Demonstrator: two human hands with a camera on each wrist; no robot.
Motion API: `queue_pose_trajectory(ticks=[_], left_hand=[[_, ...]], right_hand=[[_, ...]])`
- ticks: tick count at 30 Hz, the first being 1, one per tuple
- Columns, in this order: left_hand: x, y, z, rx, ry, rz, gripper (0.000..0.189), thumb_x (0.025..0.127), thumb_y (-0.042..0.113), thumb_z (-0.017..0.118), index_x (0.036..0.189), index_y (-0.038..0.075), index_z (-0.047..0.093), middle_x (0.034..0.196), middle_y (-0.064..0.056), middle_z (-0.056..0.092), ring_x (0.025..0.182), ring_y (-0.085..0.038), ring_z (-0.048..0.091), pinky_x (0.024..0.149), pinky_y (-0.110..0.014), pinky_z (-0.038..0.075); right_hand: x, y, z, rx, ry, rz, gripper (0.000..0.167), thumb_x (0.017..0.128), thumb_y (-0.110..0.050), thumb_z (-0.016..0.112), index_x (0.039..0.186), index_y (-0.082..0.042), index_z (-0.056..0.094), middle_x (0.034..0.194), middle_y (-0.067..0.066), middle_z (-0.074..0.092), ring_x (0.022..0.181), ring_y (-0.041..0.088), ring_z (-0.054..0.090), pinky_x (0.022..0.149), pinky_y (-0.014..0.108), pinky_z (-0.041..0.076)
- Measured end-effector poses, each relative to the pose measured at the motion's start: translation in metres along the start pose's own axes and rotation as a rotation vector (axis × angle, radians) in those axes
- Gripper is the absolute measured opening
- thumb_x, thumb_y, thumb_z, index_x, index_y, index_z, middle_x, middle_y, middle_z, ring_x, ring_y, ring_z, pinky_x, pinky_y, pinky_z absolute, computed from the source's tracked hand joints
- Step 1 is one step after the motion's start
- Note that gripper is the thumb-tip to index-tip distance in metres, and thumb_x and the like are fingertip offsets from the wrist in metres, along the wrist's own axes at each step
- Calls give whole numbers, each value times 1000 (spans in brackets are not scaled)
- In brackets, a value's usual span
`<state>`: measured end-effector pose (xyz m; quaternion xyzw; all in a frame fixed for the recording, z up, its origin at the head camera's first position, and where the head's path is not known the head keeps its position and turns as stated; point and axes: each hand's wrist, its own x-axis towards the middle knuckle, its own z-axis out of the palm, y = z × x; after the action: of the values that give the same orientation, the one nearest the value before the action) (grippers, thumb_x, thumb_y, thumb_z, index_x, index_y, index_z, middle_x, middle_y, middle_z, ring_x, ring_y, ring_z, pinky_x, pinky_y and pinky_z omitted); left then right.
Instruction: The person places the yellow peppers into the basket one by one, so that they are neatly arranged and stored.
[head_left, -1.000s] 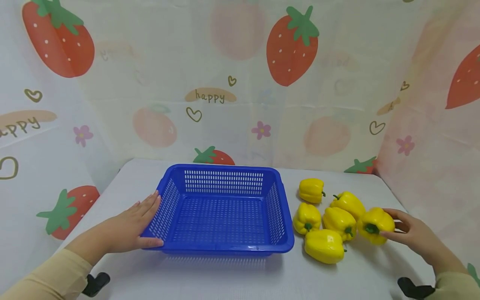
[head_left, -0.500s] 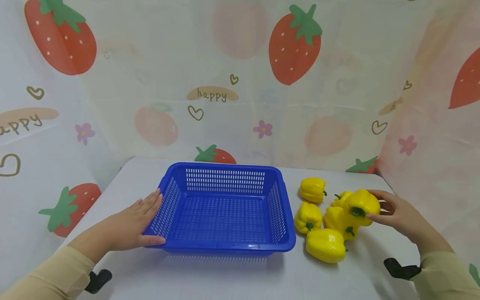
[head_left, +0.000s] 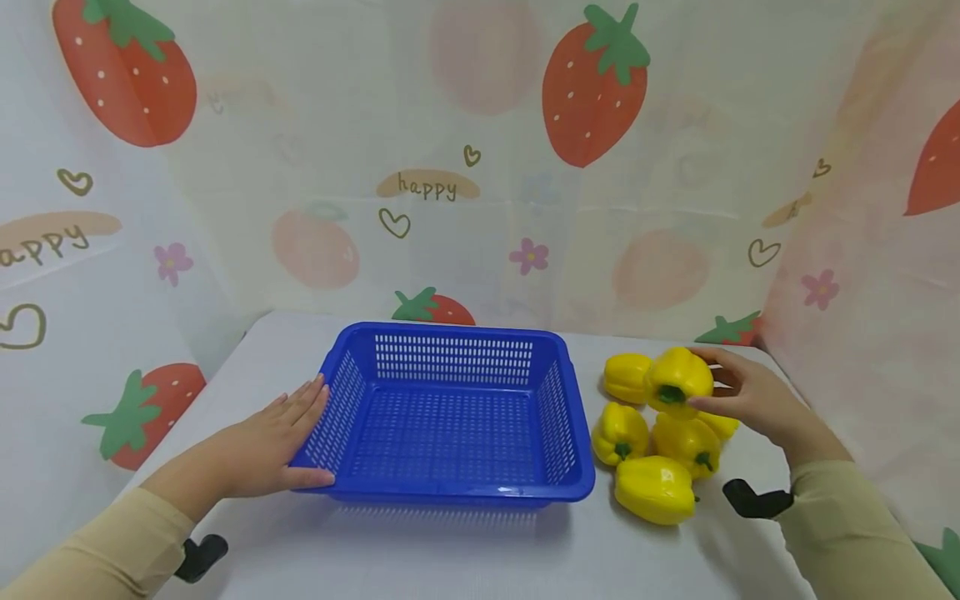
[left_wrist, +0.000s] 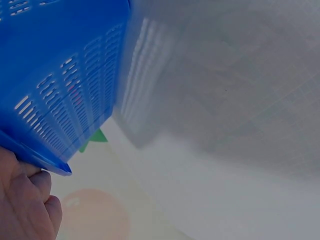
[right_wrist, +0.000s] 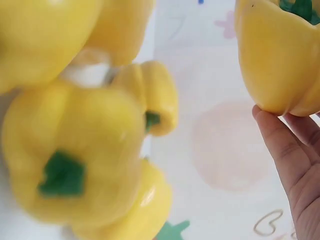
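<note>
In the head view my left hand [head_left: 262, 446] rests on the left rim of a blue plastic basket [head_left: 465, 493], fingers laid straight across the edge and thumb along the front corner. The left wrist view shows the basket's slotted wall [left_wrist: 75, 85] beside that hand. My right hand [head_left: 761, 400] holds a yellow bell pepper [head_left: 681, 375] by its right side, its green stem end facing the camera. This held pepper [right_wrist: 277, 60] is also visible at upper right of the right wrist view. Below and around it, several more yellow bell peppers [head_left: 655, 490] lie on the table.
The white table [head_left: 420, 558] ends at a cloth backdrop [head_left: 495, 225] printed with strawberries. One pepper [head_left: 627, 377] sits at the back, partly behind the held one. Another pepper [head_left: 621, 433] lies close to the basket's right side.
My right hand has lifted the yellow bell pepper from the right end of the group and carried it left, over the others. My left hand stays on the basket rim.
</note>
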<state>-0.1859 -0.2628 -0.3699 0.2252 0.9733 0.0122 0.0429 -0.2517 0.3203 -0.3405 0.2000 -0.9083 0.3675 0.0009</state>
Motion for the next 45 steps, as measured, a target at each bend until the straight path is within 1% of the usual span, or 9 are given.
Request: queue_pose_trajectory(ticks=[1,4,7,11,16,21,28,38,45], left_hand=[[0,0,0,-5,-2,-1,108,75,73,48,144,-3,14,152,-19,6,138,-35,9,108,-54,16],[0,0,-1,-12,-6,-3,107,75,71,49,144,-3,14,152,-19,6,138,-36,9,108,-54,16],[-1,1,-2,-20,-12,-5,108,75,71,50,144,-3,14,152,-19,6,138,-36,9,108,-54,15],[-1,1,-2,-16,-12,-6,107,75,71,50,144,-2,14,152,-19,6,138,-35,9,108,-54,15],[-1,1,-2,-12,-8,-2,109,74,75,45,145,-2,13,152,-18,5,138,-35,9,108,-53,16],[-1,1,-3,-12,-4,11,112,72,79,38,144,-3,13,152,-19,5,138,-35,9,108,-54,16],[-3,1,-5,-24,-1,19,107,76,71,48,144,-4,13,151,-20,5,138,-36,10,108,-54,17],[-1,0,-2,-22,-9,7,108,75,72,48,144,-3,13,152,-20,5,138,-36,9,108,-54,16],[-1,1,-2,-25,-8,8,108,75,71,49,144,-3,13,152,-20,6,138,-36,10,107,-54,16]], right_hand=[[3,-3,1,8,-4,-8,66,82,-24,69,138,-7,37,126,13,50,98,-4,53,80,14,46],[11,-14,4,14,-18,-28,66,82,-24,70,138,-8,38,127,12,51,99,-3,53,81,15,46],[18,-23,7,20,-37,-37,66,82,-25,70,138,-12,38,128,9,51,101,3,54,82,16,47],[30,-33,12,61,-59,-67,65,82,-24,69,138,-12,38,129,8,49,105,14,54,82,18,48],[42,-44,19,105,-78,-75,66,82,-26,70,138,-13,38,129,7,49,106,21,53,84,21,48],[53,-52,25,154,-106,-107,66,81,-23,70,138,-14,39,127,4,50,108,22,53,87,23,47],[72,-66,40,200,-128,-142,66,79,-24,73,136,-14,41,126,3,51,109,21,52,90,27,46],[96,-90,66,196,-159,-232,69,76,-25,76,135,-11,43,126,4,51,107,21,54,90,37,47],[109,-108,82,196,-190,-244,70,73,-27,78,134,-14,45,123,1,52,106,19,55,88,32,49]])
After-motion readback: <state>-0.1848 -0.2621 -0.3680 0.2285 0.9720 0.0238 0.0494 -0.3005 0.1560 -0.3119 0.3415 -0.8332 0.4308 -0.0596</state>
